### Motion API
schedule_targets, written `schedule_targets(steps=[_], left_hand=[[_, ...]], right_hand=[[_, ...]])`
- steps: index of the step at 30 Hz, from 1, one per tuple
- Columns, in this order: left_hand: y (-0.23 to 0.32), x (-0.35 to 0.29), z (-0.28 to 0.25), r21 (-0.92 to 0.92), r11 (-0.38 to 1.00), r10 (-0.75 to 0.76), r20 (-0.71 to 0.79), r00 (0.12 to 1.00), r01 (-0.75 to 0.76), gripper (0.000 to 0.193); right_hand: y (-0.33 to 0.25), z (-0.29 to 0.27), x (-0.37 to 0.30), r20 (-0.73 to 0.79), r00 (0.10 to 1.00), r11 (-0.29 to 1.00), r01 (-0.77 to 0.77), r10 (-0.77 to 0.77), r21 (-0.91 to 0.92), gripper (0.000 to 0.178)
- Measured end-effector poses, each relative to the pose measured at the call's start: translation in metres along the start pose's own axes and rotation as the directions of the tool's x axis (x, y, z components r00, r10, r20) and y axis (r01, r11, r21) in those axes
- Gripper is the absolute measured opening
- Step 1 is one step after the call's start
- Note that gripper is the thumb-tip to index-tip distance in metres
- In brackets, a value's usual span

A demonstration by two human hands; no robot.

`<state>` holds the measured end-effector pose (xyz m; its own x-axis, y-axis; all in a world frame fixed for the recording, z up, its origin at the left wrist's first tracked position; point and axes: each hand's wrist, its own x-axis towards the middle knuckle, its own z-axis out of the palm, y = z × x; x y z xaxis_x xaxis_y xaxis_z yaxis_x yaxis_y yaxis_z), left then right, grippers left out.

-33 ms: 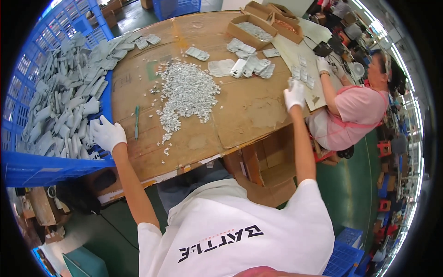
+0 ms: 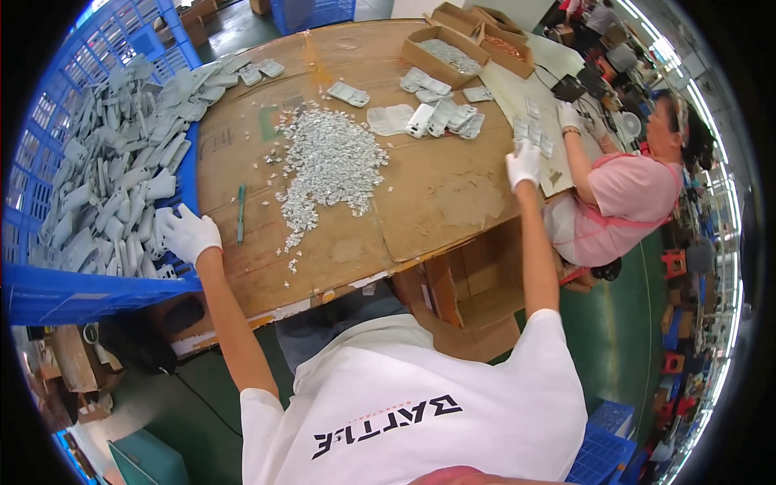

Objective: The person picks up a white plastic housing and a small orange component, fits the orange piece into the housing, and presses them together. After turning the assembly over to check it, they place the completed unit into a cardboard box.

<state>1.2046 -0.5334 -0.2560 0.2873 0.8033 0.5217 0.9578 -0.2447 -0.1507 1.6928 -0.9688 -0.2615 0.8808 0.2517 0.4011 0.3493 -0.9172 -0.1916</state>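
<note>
My left hand (image 2: pixel 191 233), in a white glove, rests on the near right edge of a heap of pale grey plastic casings (image 2: pixel 105 186) in a blue crate (image 2: pixel 97 284). Its thumb stands apart from the fingers, which reach over the casings; the fingertips are partly hidden. At the table's right side, my gloved right hand (image 2: pixel 524 165) stretches its fingers toward a small group of grey casings (image 2: pixel 533 131) close to a co-worker. Its fingertips are at the near edge of that group, and I see nothing clearly held.
A pile of small silvery parts (image 2: pixel 331 158) covers the middle of the cardboard-topped table (image 2: pixel 436 190). A green pen (image 2: pixel 240 214) lies left of it. More casings (image 2: pixel 444 113) and open cartons (image 2: pixel 444 55) stand farther back. The co-worker (image 2: pixel 626 190) sits at the right.
My right hand has shifted slightly to the right, and the grey piece at its fingertips shows less now. My left hand stays almost where it was.
</note>
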Motion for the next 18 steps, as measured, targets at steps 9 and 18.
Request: schedule_targets(steps=[9, 18], left_hand=[[0.001, 0.019, 0.024, 0.079, 0.995, -0.085, 0.263, 0.961, 0.066, 0.027], [0.010, 0.019, 0.005, -0.060, 0.995, -0.063, 0.182, 0.981, 0.075, 0.016]], right_hand=[[-0.082, -0.021, -0.019, -0.143, 0.969, 0.969, 0.220, -0.202, 0.117, 0.022], [-0.208, -0.012, -0.154, 0.326, 0.897, 0.861, 0.105, -0.298, 0.497, 0.019]])
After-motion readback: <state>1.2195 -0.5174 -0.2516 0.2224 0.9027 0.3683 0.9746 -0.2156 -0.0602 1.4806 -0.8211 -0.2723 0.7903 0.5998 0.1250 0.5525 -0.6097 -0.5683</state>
